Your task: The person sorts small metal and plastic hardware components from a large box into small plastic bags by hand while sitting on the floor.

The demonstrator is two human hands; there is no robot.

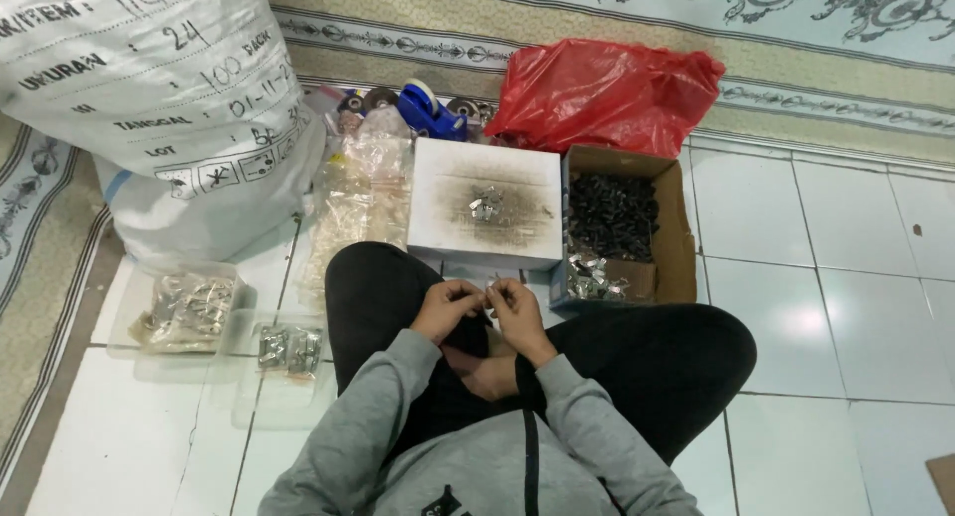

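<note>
Ahead of us at twelve o'clock the white box point(487, 212) blocks a straight reach, with the brown carton point(676, 242) touching it at one o'clock and the red bag point(607, 93) behind both. At eleven o'clock stand clear packets point(363, 203) and the big white sack point(169, 108). At nine o'clock two flat bags of metal parts point(189, 312) lie on the floor. From two to four o'clock we have open white tiles point(846, 307) for a hand to pass.

One white woven sack point(169, 98), one red plastic bag point(607, 93), one white square box point(487, 206), one brown cardboard box point(676, 237), two clear plastic packets point(189, 312) of metal pieces.
</note>
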